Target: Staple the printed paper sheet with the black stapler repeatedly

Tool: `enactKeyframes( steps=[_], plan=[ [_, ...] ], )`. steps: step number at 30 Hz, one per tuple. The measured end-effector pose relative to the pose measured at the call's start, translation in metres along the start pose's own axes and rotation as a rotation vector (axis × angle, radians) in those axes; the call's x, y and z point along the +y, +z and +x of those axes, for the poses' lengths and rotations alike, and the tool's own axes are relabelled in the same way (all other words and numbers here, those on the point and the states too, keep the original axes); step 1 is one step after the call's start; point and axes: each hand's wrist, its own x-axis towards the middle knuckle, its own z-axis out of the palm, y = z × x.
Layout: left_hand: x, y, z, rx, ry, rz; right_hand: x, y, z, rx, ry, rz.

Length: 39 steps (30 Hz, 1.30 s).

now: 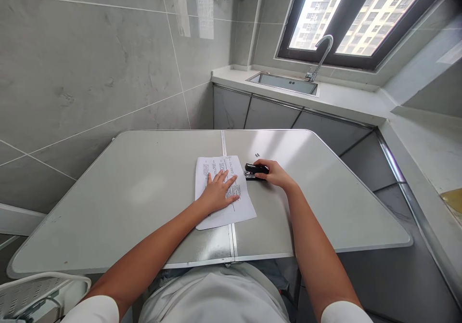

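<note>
Printed sheets of white paper lie across the table's middle seam. My left hand rests flat on them with its fingers spread, covering part of the text. Just right of the paper, my right hand grips a black stapler from its rear end. The stapler's front points left, close to the paper's right edge; whether it touches the paper I cannot tell. Its two arms stand apart at the front.
The pale folding table has a metal-trimmed seam. A white perforated basket is at the lower left. Beyond the table are a counter with a sink, a curved faucet and a window. Tiled wall is on the left.
</note>
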Motion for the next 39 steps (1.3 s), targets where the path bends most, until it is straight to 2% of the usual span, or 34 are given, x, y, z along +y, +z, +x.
enactKeyframes(
  steps=[4,10,13,16,18,22,27,29,32,34,39],
  plan=[
    [0.0,-0.003,-0.003,-0.018,0.017,0.041,0.002,0.0,0.001,-0.005,-0.006,-0.015],
    [0.005,-0.005,-0.007,-0.011,0.162,0.081,0.004,0.005,0.003,-0.02,-0.072,-0.062],
    [0.007,-0.005,-0.007,0.018,0.216,0.082,0.0,0.009,0.005,-0.016,-0.144,-0.073],
    [0.006,-0.004,-0.005,0.033,0.202,0.078,-0.003,0.014,0.007,-0.004,-0.234,-0.111],
    [0.002,-0.004,-0.004,-0.002,0.205,0.078,-0.003,0.017,0.008,0.024,-0.261,-0.149],
    [-0.005,-0.01,-0.006,-0.096,0.32,0.045,0.002,0.018,0.009,0.094,-0.25,-0.187],
    [-0.006,-0.015,-0.009,-0.11,0.416,0.008,0.005,0.017,0.009,0.118,-0.233,-0.199],
    [-0.004,-0.013,-0.007,-0.075,0.396,-0.004,0.003,0.016,0.008,0.124,-0.229,-0.21],
    [-0.001,-0.008,-0.003,0.018,0.274,-0.004,0.001,0.016,0.008,0.108,-0.236,-0.207],
    [0.0,-0.004,-0.002,0.034,0.242,0.012,0.001,0.016,0.008,0.101,-0.237,-0.207],
    [0.005,-0.005,-0.005,-0.001,0.362,0.052,0.003,0.018,0.01,0.153,-0.182,-0.237]
  ],
)
